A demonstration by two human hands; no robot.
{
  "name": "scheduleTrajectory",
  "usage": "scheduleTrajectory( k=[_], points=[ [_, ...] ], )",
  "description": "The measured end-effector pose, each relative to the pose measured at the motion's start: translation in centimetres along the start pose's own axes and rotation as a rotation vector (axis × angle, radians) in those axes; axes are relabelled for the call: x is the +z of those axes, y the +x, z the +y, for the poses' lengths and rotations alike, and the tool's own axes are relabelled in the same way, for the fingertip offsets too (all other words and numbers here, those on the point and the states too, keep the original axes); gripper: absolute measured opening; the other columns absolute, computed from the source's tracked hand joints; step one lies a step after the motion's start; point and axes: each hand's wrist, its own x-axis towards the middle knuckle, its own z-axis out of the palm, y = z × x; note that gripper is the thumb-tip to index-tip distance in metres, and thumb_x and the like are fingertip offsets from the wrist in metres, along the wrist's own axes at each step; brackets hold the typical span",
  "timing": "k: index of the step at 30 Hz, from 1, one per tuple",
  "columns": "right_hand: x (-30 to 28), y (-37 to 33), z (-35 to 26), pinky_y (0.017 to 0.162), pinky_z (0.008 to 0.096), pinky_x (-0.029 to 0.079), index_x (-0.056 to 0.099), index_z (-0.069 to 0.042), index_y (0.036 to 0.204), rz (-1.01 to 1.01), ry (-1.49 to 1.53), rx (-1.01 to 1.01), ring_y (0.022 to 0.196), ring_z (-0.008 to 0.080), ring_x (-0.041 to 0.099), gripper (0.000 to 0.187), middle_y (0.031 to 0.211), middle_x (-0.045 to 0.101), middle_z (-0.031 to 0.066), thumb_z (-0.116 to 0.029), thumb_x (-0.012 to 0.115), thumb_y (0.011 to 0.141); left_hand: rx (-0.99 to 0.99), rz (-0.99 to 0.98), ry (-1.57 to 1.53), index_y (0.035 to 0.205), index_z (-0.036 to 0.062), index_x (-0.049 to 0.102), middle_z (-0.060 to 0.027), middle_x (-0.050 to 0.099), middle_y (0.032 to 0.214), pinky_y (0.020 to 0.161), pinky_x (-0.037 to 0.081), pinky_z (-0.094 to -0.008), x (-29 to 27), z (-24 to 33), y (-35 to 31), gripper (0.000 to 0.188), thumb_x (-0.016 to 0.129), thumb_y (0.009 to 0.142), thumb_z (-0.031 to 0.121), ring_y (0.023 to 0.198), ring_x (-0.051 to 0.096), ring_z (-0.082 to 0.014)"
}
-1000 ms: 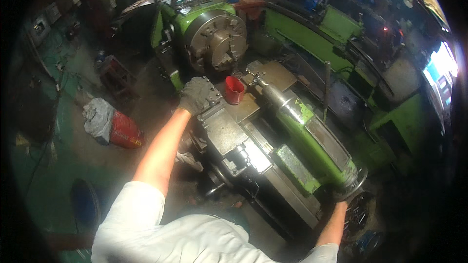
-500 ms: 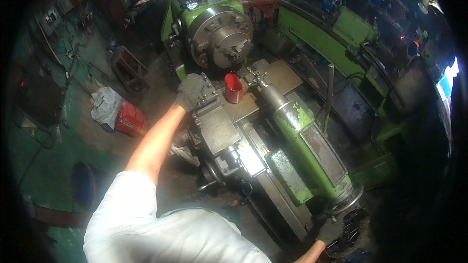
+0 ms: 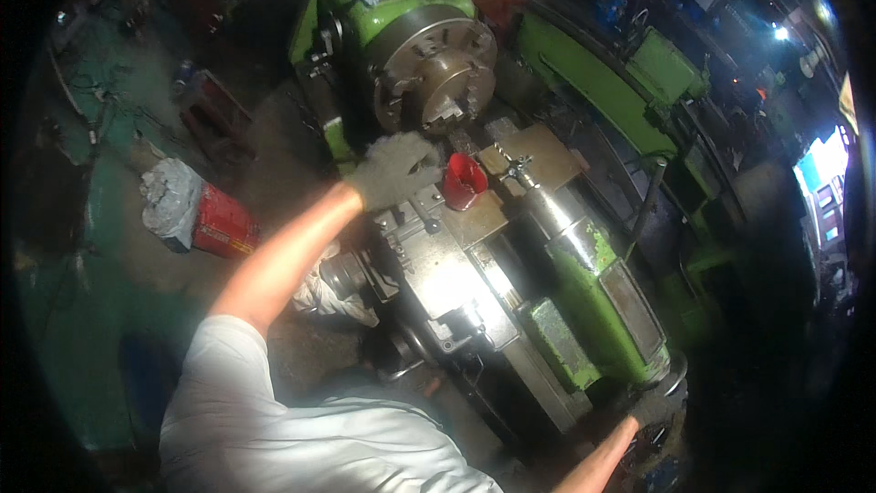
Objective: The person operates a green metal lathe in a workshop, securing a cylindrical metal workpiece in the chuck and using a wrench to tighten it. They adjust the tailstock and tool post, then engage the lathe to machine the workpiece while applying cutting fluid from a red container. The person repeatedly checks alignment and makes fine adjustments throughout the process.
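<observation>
A grey work glove covers my left hand (image 3: 397, 171), which hovers over the left end of the lathe's tool post (image 3: 411, 219) with fingers partly spread and nothing visible in them. Just right of it, a red cup-like container (image 3: 464, 181) with a slanted mouth stands on the carriage. My gloved right hand (image 3: 657, 405) is at the tailstock handwheel (image 3: 677, 374) at lower right, its fingers wrapped on the rim. A drill bit (image 3: 500, 153) projects from the chuck on the green tailstock (image 3: 593, 274), pointing toward the large headstock chuck (image 3: 447, 87).
Left of the lathe a red container (image 3: 224, 222) carries a grey plastic bag (image 3: 171, 199). A dark stool (image 3: 212, 114) stands farther back. Another green machine (image 3: 593, 91) runs along the far right. A lever (image 3: 648, 196) rises beside the tailstock.
My left hand has lifted off the tool post and moved right, toward the red container. The right hand has come up onto the handwheel. The whole view has shifted slightly.
</observation>
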Motion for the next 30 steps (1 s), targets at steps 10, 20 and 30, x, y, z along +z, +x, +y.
scheduleTrajectory(
  k=[10, 20, 30],
  points=[
    [2.9, -1.1, -0.9, 0.095, 0.0440, 0.053, 0.063, 0.001, 0.135, -0.249, 0.811, 0.468, 0.110, 0.0310, 0.067, 0.044, 0.128, 0.069, 0.0181, -0.028, 0.060, 0.102, 0.195, -0.757, -0.044, 0.142, 0.0101, 0.061, -0.0238, 0.066, 0.135, 0.106, 0.050, -0.0486, 2.6, -4.2, 15.6, 0.073, 0.066, 0.088, 0.060, 0.125, 0.064, -0.0387],
    [-0.6, -2.3, -1.5, 0.096, 0.0467, 0.056, 0.059, -0.004, 0.142, -0.318, 0.826, 0.566, 0.116, 0.0329, 0.067, 0.048, 0.135, 0.067, 0.0177, -0.025, 0.057, 0.099, 0.439, -0.925, -0.029, 0.138, 0.0155, 0.066, -0.0179, 0.071, 0.130, 0.105, 0.049, -0.0468, 12.5, -7.6, 16.7, 0.057, 0.066, 0.088, 0.043, 0.122, 0.067, -0.0362],
    [-0.3, -0.6, -2.0, 0.104, 0.0503, 0.056, 0.049, -0.019, 0.154, -0.547, 0.848, 0.491, 0.129, 0.0355, 0.060, 0.052, 0.149, 0.057, 0.0154, -0.021, 0.047, 0.102, 0.202, -0.278, -0.185, 0.135, 0.0078, 0.066, -0.0181, 0.070, 0.128, 0.102, 0.052, -0.0491, 2.6, -7.8, 8.1, 0.055, 0.064, 0.097, 0.047, 0.118, 0.066, -0.0380]
  ],
)
